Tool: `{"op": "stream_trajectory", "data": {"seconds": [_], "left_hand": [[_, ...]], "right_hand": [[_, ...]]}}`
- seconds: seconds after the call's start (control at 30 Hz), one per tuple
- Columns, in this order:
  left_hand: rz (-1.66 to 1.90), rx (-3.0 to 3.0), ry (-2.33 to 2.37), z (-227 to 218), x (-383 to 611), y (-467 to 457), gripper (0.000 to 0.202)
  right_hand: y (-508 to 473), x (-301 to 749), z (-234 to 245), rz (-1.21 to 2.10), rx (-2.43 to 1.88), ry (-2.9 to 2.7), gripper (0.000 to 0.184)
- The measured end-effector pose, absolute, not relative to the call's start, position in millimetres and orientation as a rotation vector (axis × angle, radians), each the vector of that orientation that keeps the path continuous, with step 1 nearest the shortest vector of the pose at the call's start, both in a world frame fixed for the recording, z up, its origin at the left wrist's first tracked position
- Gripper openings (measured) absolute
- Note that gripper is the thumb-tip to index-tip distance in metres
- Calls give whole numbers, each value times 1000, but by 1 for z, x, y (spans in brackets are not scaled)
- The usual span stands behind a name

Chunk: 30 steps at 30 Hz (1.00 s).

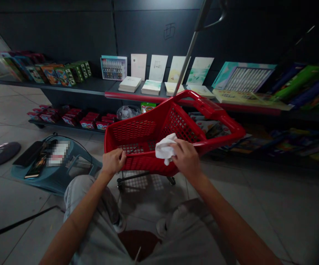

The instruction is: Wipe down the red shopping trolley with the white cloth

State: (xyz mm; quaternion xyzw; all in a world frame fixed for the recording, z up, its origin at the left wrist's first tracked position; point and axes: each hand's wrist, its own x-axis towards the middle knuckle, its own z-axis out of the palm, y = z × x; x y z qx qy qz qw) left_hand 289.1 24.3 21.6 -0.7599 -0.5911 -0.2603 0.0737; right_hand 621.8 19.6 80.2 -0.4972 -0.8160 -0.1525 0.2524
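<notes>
A red plastic shopping cart [145, 162] with perforated basket walls stands across my front, its handle toward the right. My left hand [113, 162] is closed over the near rim of the basket at its left end. In my right hand [186, 158] a crumpled white cloth [166, 147] is gripped, held at the near rim toward the handle side. Whether the cloth presses against the rim is hard to tell. The inside of the basket shows only its grid floor and walls.
Behind the cart runs a dark shelf [93, 85] with books, boxes and marker sets. Red boxes [72, 117] fill the lower shelf. On my left, a blue-grey plastic stool [76, 156] carries a phone and other items. A metal pole [187, 59] rises behind the cart.
</notes>
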Motion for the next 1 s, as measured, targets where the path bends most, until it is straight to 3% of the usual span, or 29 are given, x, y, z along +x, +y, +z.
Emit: {"op": "stream_trajectory", "data": {"seconds": [0.17, 0.3, 0.57, 0.73, 1.0], "left_hand": [[-790, -2315, -1759, 16, 284, 29, 41], [-813, -2265, -1784, 13, 287, 27, 41], [-764, -2274, -1775, 19, 282, 27, 39], [-765, -2258, -1807, 18, 270, 37, 37], [-766, -2443, -1682, 21, 258, 55, 45]], "right_hand": [[23, 643, 98, -456, -1493, -2186, 25], [18, 591, 95, -352, -1609, -2238, 17], [12, 496, 78, -162, -1406, -2429, 20], [15, 517, 86, -253, -1414, -2431, 31], [26, 569, 100, -388, -1592, -2384, 23]]}}
